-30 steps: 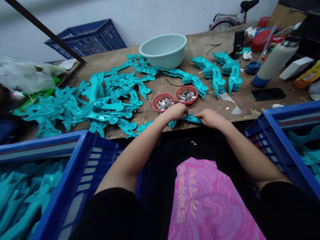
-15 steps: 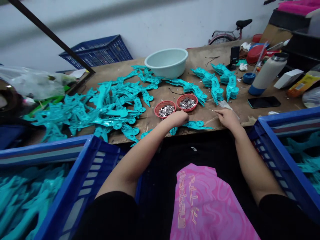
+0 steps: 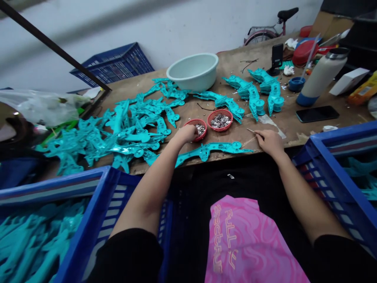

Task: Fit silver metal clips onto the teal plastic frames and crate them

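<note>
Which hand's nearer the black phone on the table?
Right hand: it is nearer, with the black smartphone ahead of it and to its right. The left hand is much farther left, over the red basket.

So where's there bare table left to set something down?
On the wooden table, bare wood lies between the teal plastic pieces and the black phone. Left of the red baskets, heaped pieces crowd everything.

My feed shows turquoise plastic parts [image 3: 206, 151] and a red mesh basket [image 3: 212, 114] of silver pieces [image 3: 220, 122]. The shirt [image 3: 244, 239] has pink marbled swirls; the crates [image 3: 101, 184] are blue.
</note>
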{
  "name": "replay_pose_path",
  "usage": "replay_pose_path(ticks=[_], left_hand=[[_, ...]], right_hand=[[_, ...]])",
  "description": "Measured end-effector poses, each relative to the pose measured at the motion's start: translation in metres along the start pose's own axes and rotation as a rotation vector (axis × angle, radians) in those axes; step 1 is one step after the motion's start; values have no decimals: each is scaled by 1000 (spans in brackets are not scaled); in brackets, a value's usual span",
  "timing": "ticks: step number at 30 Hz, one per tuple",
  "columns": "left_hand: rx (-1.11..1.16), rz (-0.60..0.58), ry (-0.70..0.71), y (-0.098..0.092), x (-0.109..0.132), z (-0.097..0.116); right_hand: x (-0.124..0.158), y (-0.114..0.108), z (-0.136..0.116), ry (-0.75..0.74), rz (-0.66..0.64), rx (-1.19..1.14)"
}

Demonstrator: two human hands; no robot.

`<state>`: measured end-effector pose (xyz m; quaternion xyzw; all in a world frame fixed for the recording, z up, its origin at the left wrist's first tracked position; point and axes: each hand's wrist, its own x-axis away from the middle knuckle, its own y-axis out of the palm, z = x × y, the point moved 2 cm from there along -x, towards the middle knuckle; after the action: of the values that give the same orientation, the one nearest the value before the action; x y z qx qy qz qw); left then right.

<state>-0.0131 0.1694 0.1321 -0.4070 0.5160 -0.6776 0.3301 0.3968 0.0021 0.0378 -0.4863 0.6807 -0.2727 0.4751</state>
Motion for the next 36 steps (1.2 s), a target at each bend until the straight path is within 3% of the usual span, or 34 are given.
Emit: replay_pose_path(ticks=[4, 8, 14, 17, 20, 26, 36], left_hand=[[88, 92, -4, -7, -8, -2], [250, 217, -19, -6, 2, -2], [975, 425, -31, 10, 31, 32], [1099, 472, -69, 12, 38, 43], [1054, 524, -82, 13, 36, 36], [873, 563, -129, 14, 31, -5], [749, 631, -114, 14, 32, -38]], right_hand=[[2, 1, 2, -21, 15, -21], [1, 1, 1, -29, 52, 2], [-1, -6, -6, -79, 154, 50], [-4, -11, -20, -112, 244, -73], [-12, -14, -48, -206, 254, -218], [-26, -18, -98, -408, 61, -326], [-51, -21, -96, -351, -94, -345]])
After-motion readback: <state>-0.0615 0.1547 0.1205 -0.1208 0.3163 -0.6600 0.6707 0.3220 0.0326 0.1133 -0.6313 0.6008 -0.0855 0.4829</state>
